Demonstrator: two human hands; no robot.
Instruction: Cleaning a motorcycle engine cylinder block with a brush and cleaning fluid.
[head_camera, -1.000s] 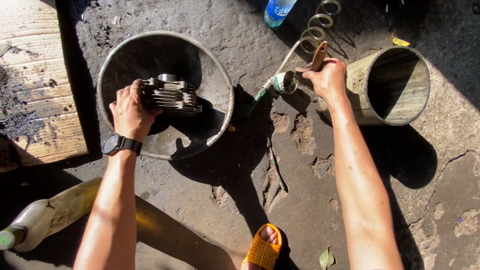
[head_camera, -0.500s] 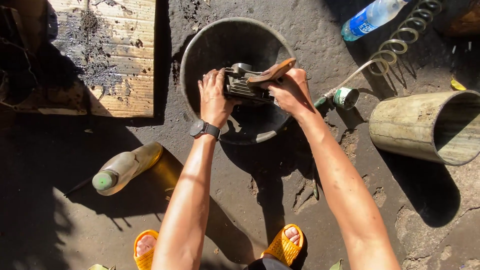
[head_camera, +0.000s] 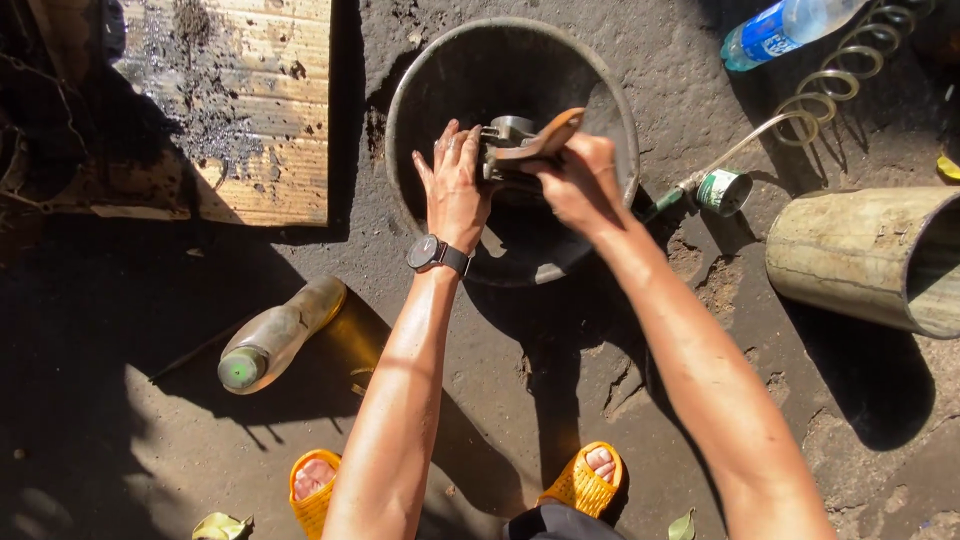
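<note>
Greasy grey metal, finned and blocky: an engine part (head_camera: 505, 150) sits over the round, dark metal basin (head_camera: 420, 70) on cracked, oily ground. The left hand (head_camera: 455, 190), a black wristwatch (head_camera: 436, 254) on its wrist, lies flat-fingered against the part's side, steadying it. The right hand (head_camera: 580, 180) is curled tight around a wooden-handled brush (head_camera: 540, 138) laid across the top. Nearby lie a dull metal cylinder (head_camera: 860, 255), a coiled spring (head_camera: 850, 70) and a cloudy plastic bottle (head_camera: 275, 335).
</note>
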